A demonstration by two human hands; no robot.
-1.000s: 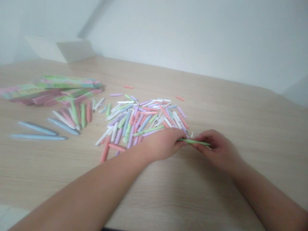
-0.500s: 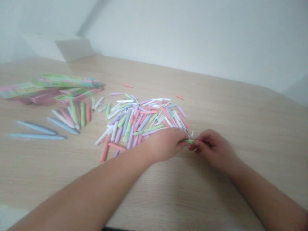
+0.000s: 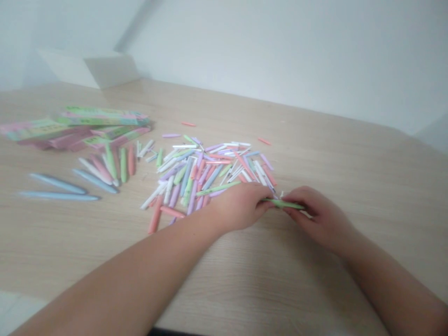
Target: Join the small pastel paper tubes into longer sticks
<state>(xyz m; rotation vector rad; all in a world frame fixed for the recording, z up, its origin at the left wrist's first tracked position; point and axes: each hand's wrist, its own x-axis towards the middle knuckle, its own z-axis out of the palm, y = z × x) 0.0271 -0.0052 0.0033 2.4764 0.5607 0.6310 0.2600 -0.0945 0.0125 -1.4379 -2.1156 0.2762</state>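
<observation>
Both my hands meet just right of a heap of pastel pen parts [image 3: 206,170] on the wooden table [image 3: 315,154]. A thin green pen [image 3: 284,204] lies level between them. My left hand [image 3: 241,205] is closed round its left end, and my right hand [image 3: 317,214] pinches its right end. Only the middle stretch of the green pen shows between the fingers. The heap holds several pink, purple, green, blue and white barrels and caps, touching my left hand's knuckles.
A row of whole pens [image 3: 108,165] lies left of the heap, with blue pens [image 3: 59,189] further left. Flat pink and green packets [image 3: 80,126] are stacked at the far left. A white box [image 3: 101,67] stands against the wall. Loose pink bits [image 3: 263,141] lie beyond the heap.
My hands first drew together along the green pen, hiding most of it. They have since moved apart again, and more of the pen shows now.
</observation>
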